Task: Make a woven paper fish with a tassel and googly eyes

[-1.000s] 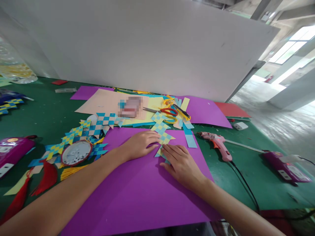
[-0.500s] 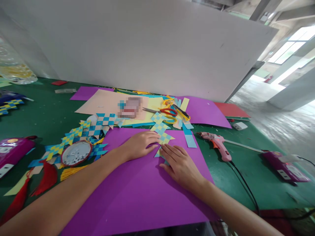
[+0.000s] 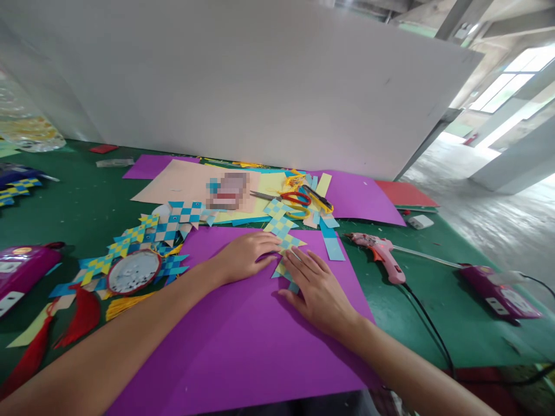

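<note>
A woven paper strip piece (image 3: 281, 224) in pale yellow and light blue checks, with pointed side edges, lies on a large purple sheet (image 3: 243, 346). My left hand (image 3: 247, 257) rests palm down on the sheet, fingers stretched out, their tips at the piece's left edge. Fingers extended and lying flat, my right hand (image 3: 314, 283) covers the piece's lower right part. Part of the piece's near end is hidden under that hand. Neither hand is wrapped around anything.
Scissors (image 3: 288, 198) and a box cutter (image 3: 318, 199) lie beyond the piece. A pink glue gun (image 3: 381, 254) with a cord sits right, near a purple power strip (image 3: 498, 292). At left are woven paper fish (image 3: 184, 214), a round dish (image 3: 134, 271) and red tassels (image 3: 87, 315).
My right hand's fingers have slid slightly forward over the woven piece and spread a little. My left hand stays in place. The view has shifted very slightly.
</note>
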{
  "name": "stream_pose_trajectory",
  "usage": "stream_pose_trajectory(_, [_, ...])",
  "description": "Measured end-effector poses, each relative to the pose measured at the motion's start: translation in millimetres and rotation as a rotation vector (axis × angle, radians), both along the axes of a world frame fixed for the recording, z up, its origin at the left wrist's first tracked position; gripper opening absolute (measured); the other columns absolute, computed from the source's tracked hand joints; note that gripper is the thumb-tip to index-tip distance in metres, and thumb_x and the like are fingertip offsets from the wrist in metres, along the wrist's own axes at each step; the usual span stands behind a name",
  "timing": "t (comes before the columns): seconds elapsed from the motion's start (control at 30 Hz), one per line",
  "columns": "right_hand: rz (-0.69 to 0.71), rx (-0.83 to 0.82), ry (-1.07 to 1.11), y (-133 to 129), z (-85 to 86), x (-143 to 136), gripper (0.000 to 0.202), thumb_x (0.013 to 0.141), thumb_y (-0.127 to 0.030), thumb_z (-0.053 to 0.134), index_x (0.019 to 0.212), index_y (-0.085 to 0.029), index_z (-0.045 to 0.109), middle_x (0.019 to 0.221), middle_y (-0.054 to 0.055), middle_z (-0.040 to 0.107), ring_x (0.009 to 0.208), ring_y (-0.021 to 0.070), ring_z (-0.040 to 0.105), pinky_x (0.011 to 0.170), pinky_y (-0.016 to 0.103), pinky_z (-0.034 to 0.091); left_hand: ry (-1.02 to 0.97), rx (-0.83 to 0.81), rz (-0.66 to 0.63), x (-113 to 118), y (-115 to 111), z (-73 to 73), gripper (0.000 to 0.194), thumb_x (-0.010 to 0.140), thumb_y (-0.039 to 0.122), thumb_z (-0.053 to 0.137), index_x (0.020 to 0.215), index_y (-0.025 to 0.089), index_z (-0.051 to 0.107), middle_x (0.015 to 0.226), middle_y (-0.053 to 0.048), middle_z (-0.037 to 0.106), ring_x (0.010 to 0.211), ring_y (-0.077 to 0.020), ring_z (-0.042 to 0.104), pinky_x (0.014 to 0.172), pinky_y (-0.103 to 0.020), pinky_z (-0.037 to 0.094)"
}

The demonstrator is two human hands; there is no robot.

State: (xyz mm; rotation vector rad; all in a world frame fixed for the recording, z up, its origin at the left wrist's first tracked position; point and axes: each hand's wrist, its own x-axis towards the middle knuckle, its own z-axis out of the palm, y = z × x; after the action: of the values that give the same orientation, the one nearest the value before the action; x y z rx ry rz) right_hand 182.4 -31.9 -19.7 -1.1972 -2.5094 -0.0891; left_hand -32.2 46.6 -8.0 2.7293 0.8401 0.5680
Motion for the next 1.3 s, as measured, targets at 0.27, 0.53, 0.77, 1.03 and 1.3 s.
stream_pose_trajectory(0.27, [0.008,-0.025,0.023,1.4,1.6,0.9,0.056,0.094,-0.044,0.048,0.139,-0.011,0.046,0.142,0.012,0.05,0.139,0.0254,0.034,0.114,0.048,0.033,0.012,0.014,-0.005,-0.3,0.9,-0.9,0.027,0.094,0.027,0.05,0.116,0.018,0.065,0.122,-0.008,0.067,0.119,-0.0212,0.058,0.109,-0.04,0.04])
stream_pose_trajectory(0.53, [-0.007,-0.038,0.025,2.0,-1.1,2.4,0.056,0.095,-0.043,0.045,0.141,-0.012,0.043,0.144,0.011,0.048,0.14,0.0254,0.032,0.114,0.05,0.032,0.022,0.007,0.0,0.1,0.0,0.7,0.028,0.095,0.027,0.049,0.116,0.017,0.065,0.123,-0.008,0.067,0.119,-0.0215,0.058,0.109,-0.04,0.04])
stream_pose_trajectory(0.77, [-0.005,-0.056,0.015,1.5,1.0,2.5,0.059,0.093,-0.044,0.048,0.141,-0.01,0.042,0.145,0.012,0.047,0.142,0.0258,0.029,0.115,0.051,0.03,0.026,-0.013,0.012,0.5,-0.5,1.6,0.029,0.095,0.028,0.049,0.116,0.018,0.065,0.124,-0.007,0.066,0.121,-0.0205,0.057,0.11,-0.038,0.038])
stream_pose_trajectory(1.03, [0.038,0.0,0.081,0.2,-1.0,4.4,0.048,0.094,-0.034,0.049,0.136,-0.011,0.047,0.139,0.011,0.053,0.14,0.0234,0.033,0.117,0.049,0.028,0.034,-0.016,0.01,-0.5,-0.2,1.1,0.029,0.095,0.029,0.049,0.118,0.02,0.065,0.125,-0.007,0.066,0.121,-0.0209,0.057,0.11,-0.039,0.038])
stream_pose_trajectory(1.3, [0.04,-0.038,0.078,-1.5,1.2,3.0,0.043,0.093,-0.035,0.05,0.13,-0.012,0.054,0.138,0.009,0.055,0.141,0.0259,0.032,0.116,0.05,0.03,0.014,-0.016,0.006,-0.7,-0.3,1.0,0.029,0.094,0.028,0.049,0.117,0.02,0.065,0.123,-0.007,0.066,0.12,-0.0215,0.058,0.109,-0.041,0.039])
